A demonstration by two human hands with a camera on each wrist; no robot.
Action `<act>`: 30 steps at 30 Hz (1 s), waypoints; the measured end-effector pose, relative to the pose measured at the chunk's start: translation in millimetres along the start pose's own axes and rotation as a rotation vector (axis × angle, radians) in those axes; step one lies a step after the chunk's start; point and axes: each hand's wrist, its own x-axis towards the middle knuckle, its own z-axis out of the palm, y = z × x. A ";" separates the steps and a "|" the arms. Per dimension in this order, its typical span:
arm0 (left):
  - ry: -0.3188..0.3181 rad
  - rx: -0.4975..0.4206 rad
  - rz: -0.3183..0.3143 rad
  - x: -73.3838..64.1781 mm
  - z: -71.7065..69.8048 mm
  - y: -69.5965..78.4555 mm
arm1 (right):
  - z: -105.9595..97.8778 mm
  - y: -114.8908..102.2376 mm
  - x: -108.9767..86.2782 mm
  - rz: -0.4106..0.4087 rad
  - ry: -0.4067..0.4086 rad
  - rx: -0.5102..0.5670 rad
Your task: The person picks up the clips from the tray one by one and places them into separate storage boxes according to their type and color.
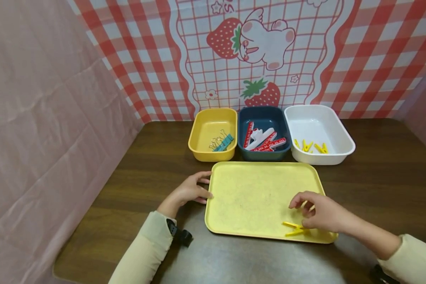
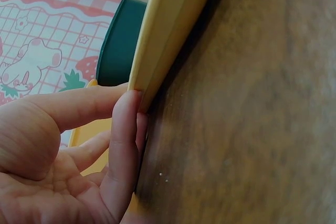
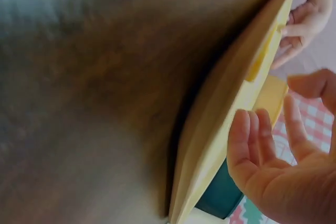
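Observation:
A pale yellow tray (image 1: 259,197) lies on the table in front of the person. At its left edge the left hand (image 1: 189,190) holds the rim, fingertips against its outer side in the left wrist view. Over the tray's near right corner hovers the right hand (image 1: 321,213), its fingers bent loosely with a gap to the thumb and nothing between them. A yellow clothespin (image 1: 294,228) lies on the tray just below the right thumb, partly hidden by the hand. In the right wrist view the right-hand fingers (image 3: 240,135) stand beside the tray's rim.
Behind the tray stand three bins in a row: a yellow one (image 1: 201,157) with teal binder clips (image 1: 223,142), a dark blue one (image 1: 266,156) with red and white bag clips (image 1: 264,140), and a white one (image 1: 323,159) with several yellow clothespins (image 1: 307,146). A checked cloth (image 1: 152,51) hangs behind.

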 end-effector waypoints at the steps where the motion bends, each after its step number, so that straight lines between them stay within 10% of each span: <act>1: 0.001 -0.001 0.000 -0.3 -0.1 -0.2 | 2.5 0.8 -1.0 -0.008 -0.027 0.000; 14: 0.006 -0.008 0.003 -1.7 -1.7 -1.2 | 21.1 1.6 0.9 -0.112 -0.096 -0.100; 23: -0.002 -0.017 0.006 -2.1 -0.5 -0.4 | 1.1 -0.7 11.3 0.199 -0.060 0.193; 30: 0.001 -0.013 0.002 -1.7 0.2 1.3 | -35.0 9.5 25.9 0.390 0.150 0.409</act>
